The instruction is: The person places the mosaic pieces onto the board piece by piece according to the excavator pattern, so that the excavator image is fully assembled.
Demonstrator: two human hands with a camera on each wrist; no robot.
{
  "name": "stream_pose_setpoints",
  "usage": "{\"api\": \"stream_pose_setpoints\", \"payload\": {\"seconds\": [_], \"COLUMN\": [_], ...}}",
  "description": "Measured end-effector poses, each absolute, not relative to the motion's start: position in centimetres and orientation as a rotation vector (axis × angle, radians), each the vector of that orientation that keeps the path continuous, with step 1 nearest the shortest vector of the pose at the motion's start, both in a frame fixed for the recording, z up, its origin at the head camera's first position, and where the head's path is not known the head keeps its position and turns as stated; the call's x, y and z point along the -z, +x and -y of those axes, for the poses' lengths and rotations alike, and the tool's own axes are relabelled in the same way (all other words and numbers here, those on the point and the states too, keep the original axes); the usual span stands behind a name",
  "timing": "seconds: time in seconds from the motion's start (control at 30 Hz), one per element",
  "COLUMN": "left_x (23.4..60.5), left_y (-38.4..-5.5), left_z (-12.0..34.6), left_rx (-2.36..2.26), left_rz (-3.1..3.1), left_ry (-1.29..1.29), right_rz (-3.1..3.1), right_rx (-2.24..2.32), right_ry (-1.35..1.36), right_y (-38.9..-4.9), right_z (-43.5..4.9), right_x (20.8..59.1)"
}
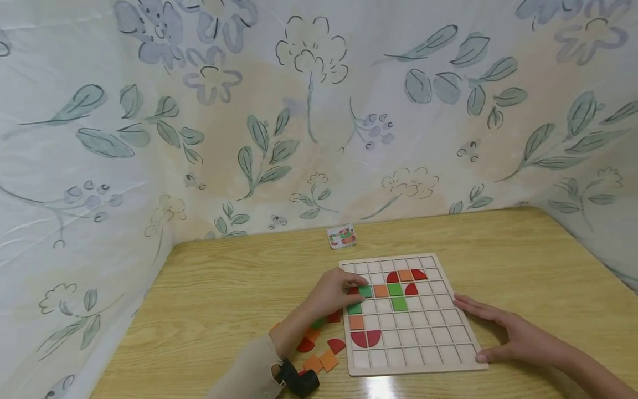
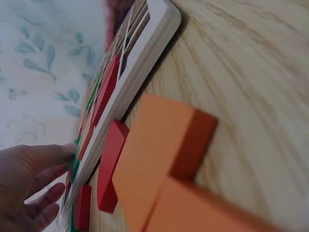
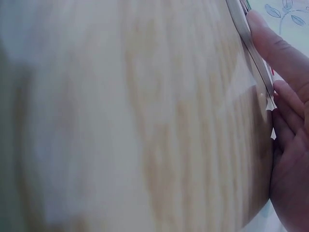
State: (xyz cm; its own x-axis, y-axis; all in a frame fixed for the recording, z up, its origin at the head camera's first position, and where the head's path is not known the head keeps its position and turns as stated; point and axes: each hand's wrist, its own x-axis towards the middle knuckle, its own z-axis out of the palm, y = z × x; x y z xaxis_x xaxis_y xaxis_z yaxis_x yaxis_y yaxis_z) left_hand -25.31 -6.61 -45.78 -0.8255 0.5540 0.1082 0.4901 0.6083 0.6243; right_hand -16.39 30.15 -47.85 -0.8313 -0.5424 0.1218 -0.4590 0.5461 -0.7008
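A pale wooden grid board [image 1: 428, 332] lies on the table, holding red, green and orange tiles in its left and upper cells. My left hand [image 1: 346, 289] reaches over the board's left edge, its fingertips resting on a small red piece [image 1: 352, 290] beside a green tile [image 1: 365, 291]. In the left wrist view the fingers [image 2: 46, 159] lie fairly straight against the board's edge [image 2: 140, 82]. My right hand [image 1: 498, 330] lies flat on the table against the board's right side, thumb at the near corner. The right wrist view shows its fingers [image 3: 285, 58] along the board's rim [image 3: 244, 36].
Loose orange and red tiles [image 1: 319, 352] lie on the table left of the board; they fill the left wrist view as orange blocks [image 2: 159, 145] and a red piece [image 2: 108, 164]. A small patterned card [image 1: 341, 236] stands behind the board. Flowered cloth walls [image 1: 309, 111] enclose the table.
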Motion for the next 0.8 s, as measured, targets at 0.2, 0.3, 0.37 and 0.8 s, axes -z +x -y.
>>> {"api": "stream_pose_setpoints", "payload": {"seconds": [0.2,0.3,0.37,0.8], "left_x": [45.48,45.47,45.51,45.87], "left_y": [-25.20,-25.16,-25.15,-24.90], "left_z": [6.40,6.38,6.37,6.49], "left_rx": [-1.023,-1.024,-1.030,-1.134], "left_rz": [-2.727,-2.743,-2.751,-2.704], "left_ry": [0.860,0.871,0.877,0.844], "right_rz": [-2.658,-2.658,-2.666,-2.691], "right_rx": [1.168,1.173,1.171,1.158], "right_ry": [-0.883,-0.885,-0.889,-0.912], "right_y": [-16.42,-16.45,-16.47,-16.33], "right_z": [-30.03,-30.01,-30.00,-30.11], "right_x": [47.55,47.51,47.53,48.00]}}
